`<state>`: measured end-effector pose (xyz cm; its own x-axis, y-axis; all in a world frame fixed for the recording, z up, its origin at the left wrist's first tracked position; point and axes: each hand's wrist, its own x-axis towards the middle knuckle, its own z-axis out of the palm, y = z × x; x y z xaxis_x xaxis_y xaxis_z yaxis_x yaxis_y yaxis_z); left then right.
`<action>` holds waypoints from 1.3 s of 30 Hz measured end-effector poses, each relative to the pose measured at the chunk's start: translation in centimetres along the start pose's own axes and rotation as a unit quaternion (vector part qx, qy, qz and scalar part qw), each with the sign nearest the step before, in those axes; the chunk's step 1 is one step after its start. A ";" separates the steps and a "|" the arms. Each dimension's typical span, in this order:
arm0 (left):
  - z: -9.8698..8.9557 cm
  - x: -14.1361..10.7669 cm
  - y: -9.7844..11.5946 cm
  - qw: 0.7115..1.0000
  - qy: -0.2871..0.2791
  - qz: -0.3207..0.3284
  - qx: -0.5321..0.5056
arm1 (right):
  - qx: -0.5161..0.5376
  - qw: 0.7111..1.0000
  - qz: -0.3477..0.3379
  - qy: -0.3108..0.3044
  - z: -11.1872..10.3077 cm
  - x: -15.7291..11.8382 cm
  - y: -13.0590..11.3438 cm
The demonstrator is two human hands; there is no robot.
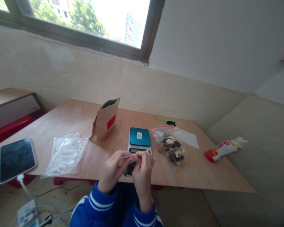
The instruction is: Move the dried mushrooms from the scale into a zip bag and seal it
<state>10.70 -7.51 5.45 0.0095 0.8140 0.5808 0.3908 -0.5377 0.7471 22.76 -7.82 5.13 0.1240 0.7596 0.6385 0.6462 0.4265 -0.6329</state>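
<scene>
Both my hands pinch the top edge of a small clear zip bag (128, 170) with dark and pale pieces in it, close to the table's front edge. My left hand (112, 168) grips its left side, thumb and fingers pressed together. On the other side, my right hand (143, 170) pinches the red-lined strip. Just beyond the hands lies a digital scale (140, 137) with a blue plate and a white label; my fingers partly cover its lower part. Right of the scale, filled zip bags (171, 146) of similar dark and pale pieces lie together.
A brown paper bag (103, 124) stands open-topped left of the scale. Flat clear bags (65, 154) and a tablet (17, 160) lie further left. A screwdriver (169, 122), white paper (188, 138) and a tilted bottle (224, 149) are on the right. Cables (54, 208) run below.
</scene>
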 end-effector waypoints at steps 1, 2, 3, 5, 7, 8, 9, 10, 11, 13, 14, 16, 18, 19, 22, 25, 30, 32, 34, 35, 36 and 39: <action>0.0 0.0 0.0 1.000 0.000 -0.003 -0.003 | 0.002 1.000 -0.002 -0.002 0.0 0.0 0.0; -0.1 0.0 0.0 1.000 -0.001 -0.007 -0.006 | 0.004 1.000 -0.006 -0.004 -0.1 0.0 0.0; -0.2 0.1 0.0 1.000 -0.002 -0.014 -0.011 | 0.005 1.000 -0.010 -0.007 -0.1 0.0 0.1; -0.4 0.0 -0.3 0.999 -0.006 -0.034 -0.024 | 0.007 1.000 -0.022 -0.020 -0.3 0.1 0.1; -0.5 0.0 -0.6 0.997 -0.010 -0.060 -0.044 | 0.014 0.999 -0.031 -0.041 -0.5 0.3 0.2; -0.6 -0.1 -0.7 0.996 -0.011 -0.071 -0.055 | 0.019 0.998 -0.033 -0.051 -0.6 0.3 0.2; -0.6 -0.1 -0.9 0.995 -0.012 -0.080 -0.065 | 0.024 0.997 -0.035 -0.060 -0.7 0.4 0.2; -0.6 -0.2 -1.0 0.993 -0.012 -0.087 -0.074 | 0.029 0.997 -0.034 -0.067 -0.9 0.5 0.3; -0.6 -0.2 -1.0 0.993 -0.013 -0.089 -0.080 | 0.033 0.996 -0.035 -0.073 -1.0 0.6 0.3; -0.6 -0.3 -1.1 0.993 -0.015 -0.087 -0.084 | 0.032 0.995 -0.043 -0.082 -1.1 0.7 0.4; -0.6 -0.3 -1.1 0.993 -0.015 -0.085 -0.083 | 0.030 0.995 -0.050 -0.086 -1.2 0.8 0.5; -0.7 -0.3 -1.0 0.994 -0.016 -0.080 -0.079 | 0.024 0.994 -0.063 -0.087 -1.3 0.8 0.7; -0.7 -0.3 -1.0 0.994 -0.010 -0.077 -0.072 | 0.021 0.993 -0.071 -0.087 -1.4 0.8 0.9; -0.8 -0.2 -1.1 0.995 -0.004 -0.075 -0.068 | 0.020 0.993 -0.073 -0.088 -1.4 0.8 1.0; -0.9 -0.1 -1.2 0.996 0.006 -0.069 -0.055 | 0.013 0.994 -0.071 -0.076 -1.3 0.7 1.4; -0.9 -0.1 -1.3 0.995 0.001 -0.077 -0.056 | 0.006 0.996 -0.069 -0.050 -1.2 0.7 1.5; -0.7 -0.3 -1.5 0.991 -0.029 -0.101 -0.085 | -0.015 0.997 -0.076 -0.012 -0.8 0.5 1.4; -0.8 -0.3 -1.6 0.989 -0.044 -0.105 -0.099 | -0.022 0.997 -0.074 -0.006 -0.7 0.5 1.4; -0.9 -0.4 -1.5 0.987 -0.050 -0.106 -0.110 | -0.025 0.997 -0.066 -0.008 -0.7 0.4 1.5; -0.9 -0.4 -1.5 0.986 -0.047 -0.109 -0.113 | -0.024 0.998 -0.060 -0.014 -0.7 0.5 1.5; -1.0 -0.4 -1.4 0.986 -0.040 -0.115 -0.113 | -0.023 0.998 -0.055 -0.023 -0.8 0.5 1.5; -1.0 -0.3 -1.2 0.985 -0.008 -0.138 -0.104 | -0.013 0.996 -0.051 -0.067 -0.9 0.6 1.6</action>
<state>9.30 -7.36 4.74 -0.0563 0.9379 0.3424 0.1844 -0.3272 0.9268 24.59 -7.12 4.93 -0.0438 0.7720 0.6341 0.6700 0.4935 -0.5545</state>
